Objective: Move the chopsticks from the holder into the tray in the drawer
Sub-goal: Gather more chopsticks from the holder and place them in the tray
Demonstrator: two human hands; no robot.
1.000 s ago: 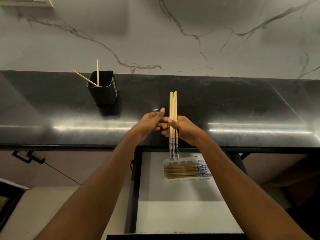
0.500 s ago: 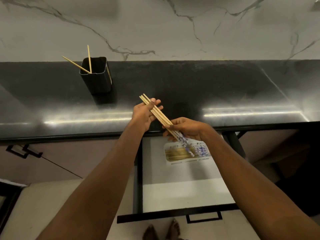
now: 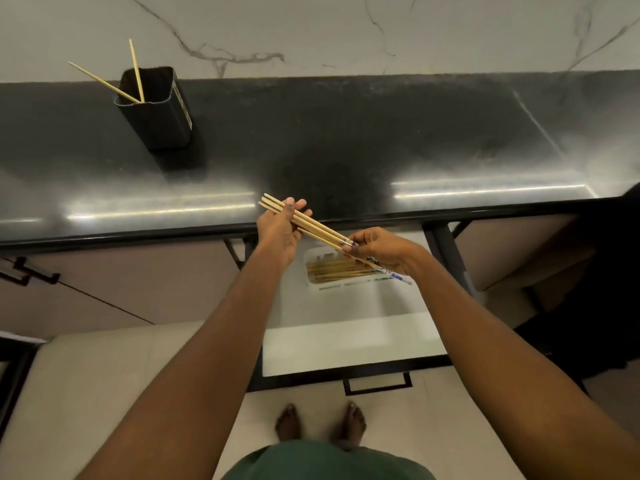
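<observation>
Holding a bundle of pale wooden chopsticks (image 3: 313,225) between both hands, you have it slanted over the open drawer (image 3: 353,344), plain ends up-left, blue-patterned ends down-right. Your left hand (image 3: 280,230) cradles the plain ends with fingers curled around them; your right hand (image 3: 381,251) pinches the patterned ends, whose tips poke out past it over the tray (image 3: 313,285).

That white tray sits at the back of the drawer and already holds a layer of chopsticks (image 3: 332,270) lying sideways. Two more sticks (image 3: 136,72) stand splayed in the black holder (image 3: 156,109), far left on the counter (image 3: 381,140).

This counter is dark polished stone with streaks of glare, backed by a white veined wall (image 3: 346,32). Below lie pale cabinet fronts, a light floor and your bare feet (image 3: 287,422).

Your right hand and forearm cover the tray's right end. How many sticks are in the bundle is hard to count. The label on the holder's side is too blurred to read.
</observation>
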